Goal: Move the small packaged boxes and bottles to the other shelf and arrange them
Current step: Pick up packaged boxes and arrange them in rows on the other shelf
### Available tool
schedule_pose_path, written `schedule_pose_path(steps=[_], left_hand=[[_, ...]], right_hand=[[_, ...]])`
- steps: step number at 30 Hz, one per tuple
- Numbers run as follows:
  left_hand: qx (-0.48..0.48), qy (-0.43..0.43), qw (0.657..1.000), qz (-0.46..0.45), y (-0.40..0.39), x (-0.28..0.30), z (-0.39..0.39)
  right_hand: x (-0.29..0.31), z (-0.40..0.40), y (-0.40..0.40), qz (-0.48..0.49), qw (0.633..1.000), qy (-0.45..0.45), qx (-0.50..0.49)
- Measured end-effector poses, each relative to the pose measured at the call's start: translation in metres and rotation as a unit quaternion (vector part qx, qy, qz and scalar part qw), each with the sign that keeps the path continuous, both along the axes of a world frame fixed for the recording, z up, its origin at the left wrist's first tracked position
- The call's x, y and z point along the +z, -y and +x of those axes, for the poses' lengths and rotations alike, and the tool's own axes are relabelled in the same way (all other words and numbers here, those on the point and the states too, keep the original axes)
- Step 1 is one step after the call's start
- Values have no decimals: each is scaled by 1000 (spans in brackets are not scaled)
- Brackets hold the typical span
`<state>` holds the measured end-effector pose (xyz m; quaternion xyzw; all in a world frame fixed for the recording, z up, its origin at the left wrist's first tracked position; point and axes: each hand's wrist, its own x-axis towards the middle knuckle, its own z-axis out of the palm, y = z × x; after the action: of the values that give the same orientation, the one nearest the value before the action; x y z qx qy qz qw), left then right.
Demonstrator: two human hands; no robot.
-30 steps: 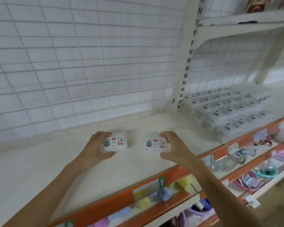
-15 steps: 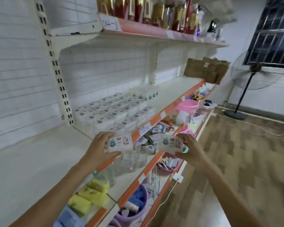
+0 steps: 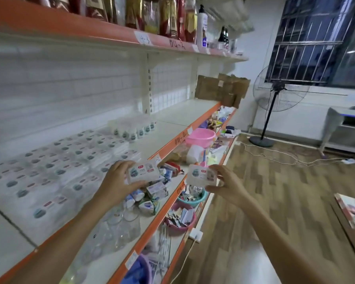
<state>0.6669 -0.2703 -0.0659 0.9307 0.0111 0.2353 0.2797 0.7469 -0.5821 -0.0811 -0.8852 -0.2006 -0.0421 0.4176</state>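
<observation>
- Left hand (image 3: 119, 181) grips one small box (image 3: 143, 173), right hand (image 3: 225, 184) pinches another box (image 3: 201, 174).
- Shelf (image 3: 172, 121) and its stacked boxes (image 3: 55, 167) lie leftward; the left hand is nearer, box long axes roughly level.

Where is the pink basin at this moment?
In the head view, the pink basin stands right of centre on the lower shelf, beyond the right hand, beside a white packet.

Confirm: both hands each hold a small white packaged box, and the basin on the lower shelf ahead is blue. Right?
Not quite. In the head view the basin on the lower shelf is pink, not blue. The rest stands: the left hand holds one white box and the right hand another.
</observation>
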Motion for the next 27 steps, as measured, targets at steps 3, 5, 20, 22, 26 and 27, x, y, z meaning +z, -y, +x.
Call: schedule_pose_path(steps=[3, 5, 20, 22, 26, 27], left_hand=[[11, 14, 1000, 13, 0, 0, 41], [23, 15, 999, 23, 1, 2, 66], [222, 0, 975, 33, -59, 43, 80], [276, 5, 961, 21, -61, 42, 60], [318, -24, 947, -48, -47, 34, 29], [316, -28, 947, -51, -42, 29, 25]], right_hand=[[3, 46, -8, -1, 1000, 4, 18], [9, 79, -14, 7, 999, -2, 31], [44, 223, -157, -12, 953, 53, 300], [43, 223, -185, 0, 933, 43, 357], [33, 219, -227, -15, 881, 32, 472], [29, 217, -233, -19, 868, 26, 496]])
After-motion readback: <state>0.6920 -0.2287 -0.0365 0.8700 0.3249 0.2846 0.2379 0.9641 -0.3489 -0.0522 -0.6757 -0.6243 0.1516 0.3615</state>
